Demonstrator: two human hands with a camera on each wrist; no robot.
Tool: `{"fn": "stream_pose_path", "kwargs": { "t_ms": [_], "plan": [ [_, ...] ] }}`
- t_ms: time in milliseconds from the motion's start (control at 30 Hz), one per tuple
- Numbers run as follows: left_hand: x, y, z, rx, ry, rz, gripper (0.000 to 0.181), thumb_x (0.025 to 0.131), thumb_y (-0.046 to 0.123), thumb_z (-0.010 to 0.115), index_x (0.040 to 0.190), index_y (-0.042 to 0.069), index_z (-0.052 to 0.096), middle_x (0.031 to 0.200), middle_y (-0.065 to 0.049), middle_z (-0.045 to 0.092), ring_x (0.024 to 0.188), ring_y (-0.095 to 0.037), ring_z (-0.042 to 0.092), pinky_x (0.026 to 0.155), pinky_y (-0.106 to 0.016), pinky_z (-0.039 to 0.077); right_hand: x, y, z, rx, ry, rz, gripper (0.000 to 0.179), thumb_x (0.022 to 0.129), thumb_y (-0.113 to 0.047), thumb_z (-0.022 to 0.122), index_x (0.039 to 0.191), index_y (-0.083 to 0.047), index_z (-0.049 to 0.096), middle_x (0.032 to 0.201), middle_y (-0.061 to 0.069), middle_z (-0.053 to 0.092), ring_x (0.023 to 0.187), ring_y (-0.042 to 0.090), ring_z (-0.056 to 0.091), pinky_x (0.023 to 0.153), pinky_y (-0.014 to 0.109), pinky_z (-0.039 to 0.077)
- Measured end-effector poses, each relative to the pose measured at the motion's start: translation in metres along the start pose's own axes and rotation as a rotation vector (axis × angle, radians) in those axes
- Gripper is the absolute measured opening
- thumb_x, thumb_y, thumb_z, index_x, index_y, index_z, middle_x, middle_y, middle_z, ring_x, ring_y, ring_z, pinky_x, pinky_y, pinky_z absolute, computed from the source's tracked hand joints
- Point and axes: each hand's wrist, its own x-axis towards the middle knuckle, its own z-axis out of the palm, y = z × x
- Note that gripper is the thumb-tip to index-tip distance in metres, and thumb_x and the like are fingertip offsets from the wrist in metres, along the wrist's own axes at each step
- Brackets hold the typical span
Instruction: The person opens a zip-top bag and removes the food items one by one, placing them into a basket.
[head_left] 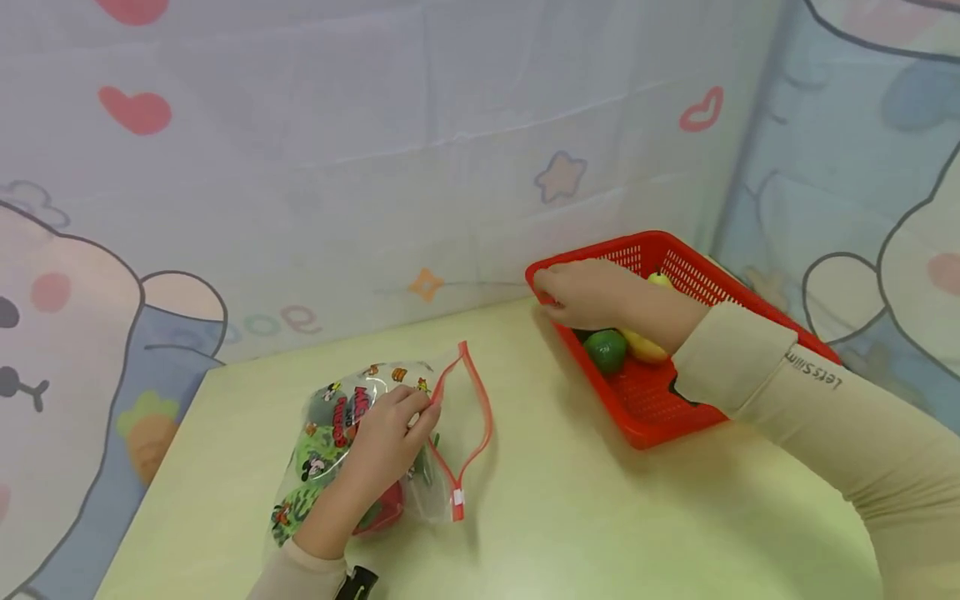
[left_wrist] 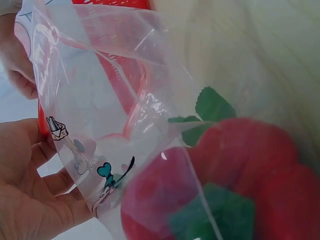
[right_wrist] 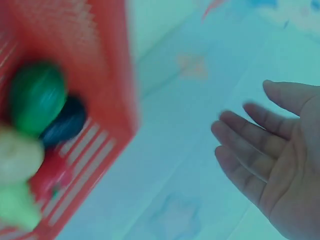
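Note:
A clear zip bag [head_left: 322, 450] with cartoon prints and a red zip strip lies on the table, its mouth gaping toward the right. My left hand [head_left: 390, 429] holds the bag by its edge near the mouth, thumb and fingers at the plastic. Through the film in the left wrist view show a lobed red piece [left_wrist: 250, 155] and green leaves [left_wrist: 214, 105]. My right hand [head_left: 581, 292] is over the far left corner of a red plastic basket [head_left: 637, 433], fingers loosely bent with nothing in them, as the right wrist view shows.
In the basket are a green round fruit [head_left: 606, 351], yellow fruit [head_left: 645, 346], a dark piece [right_wrist: 67, 122] and a small red piece [right_wrist: 50, 172]. A printed cloth [head_left: 337, 167] hangs behind the table, and another printed panel [head_left: 847, 192] stands at the right.

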Motion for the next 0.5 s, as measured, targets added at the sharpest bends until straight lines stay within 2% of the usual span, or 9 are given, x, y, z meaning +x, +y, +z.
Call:
{"fn": "stream_pose_path", "kwargs": {
  "t_ms": [67, 133, 200, 267, 400, 500],
  "plan": [
    [0.001, 0.0, -0.001, -0.007, 0.0, -0.002, 0.013, 0.091, 0.02, 0.056, 0.083, 0.014, 0.064, 0.086, 0.003, 0.056, 0.075, -0.01, 0.046, 0.065, -0.028, 0.043, -0.001, -0.021, 0.005, -0.017, -0.012, -0.097, 0.015, 0.09, -0.025, 0.057, 0.093, -0.011, 0.057, 0.076, 0.001, 0.057, 0.067, 0.015, 0.051, 0.066, 0.028, 0.048],
    [0.001, 0.001, -0.002, -0.013, 0.0, -0.003, 0.014, 0.092, 0.02, 0.055, 0.082, 0.014, 0.063, 0.086, 0.003, 0.056, 0.075, -0.01, 0.046, 0.065, -0.028, 0.043, -0.003, -0.042, 0.014, -0.017, -0.036, -0.182, 0.011, 0.09, -0.022, 0.057, 0.087, -0.012, 0.057, 0.072, -0.001, 0.056, 0.064, 0.013, 0.05, 0.064, 0.027, 0.046],
    [0.001, 0.003, -0.003, -0.015, 0.002, -0.004, 0.014, 0.092, 0.02, 0.055, 0.081, 0.015, 0.063, 0.085, 0.003, 0.055, 0.074, -0.01, 0.045, 0.065, -0.028, 0.042, -0.004, -0.062, 0.027, -0.012, -0.082, -0.242, 0.009, 0.091, -0.02, 0.055, 0.088, -0.012, 0.057, 0.075, -0.002, 0.057, 0.067, 0.013, 0.052, 0.065, 0.027, 0.046],
    [0.0, 0.005, -0.003, -0.013, 0.003, -0.007, 0.015, 0.092, 0.02, 0.055, 0.08, 0.015, 0.062, 0.084, 0.003, 0.055, 0.073, -0.01, 0.045, 0.064, -0.027, 0.042, -0.002, -0.08, 0.044, -0.003, -0.126, -0.285, 0.009, 0.091, -0.019, 0.055, 0.095, -0.012, 0.058, 0.085, -0.001, 0.06, 0.076, 0.015, 0.057, 0.071, 0.028, 0.047],
    [-0.001, 0.009, -0.002, -0.013, 0.001, -0.001, 0.017, 0.092, 0.019, 0.055, 0.075, 0.016, 0.059, 0.083, 0.003, 0.055, 0.073, -0.011, 0.045, 0.063, -0.027, 0.041, 0.005, -0.109, 0.081, 0.015, -0.194, -0.315, 0.029, 0.091, -0.022, 0.055, 0.118, -0.012, 0.055, 0.11, 0.001, 0.059, 0.099, 0.017, 0.058, 0.087, 0.028, 0.047],
    [-0.002, 0.011, 0.0, -0.013, 0.016, 0.019, 0.018, 0.092, 0.019, 0.056, 0.075, 0.016, 0.059, 0.084, 0.002, 0.056, 0.074, -0.012, 0.047, 0.064, -0.027, 0.042, 0.014, -0.119, 0.1, 0.05, -0.191, -0.334, 0.04, 0.092, -0.023, 0.054, 0.129, -0.007, 0.048, 0.121, 0.005, 0.055, 0.105, 0.018, 0.056, 0.092, 0.026, 0.044]
  ]
}}
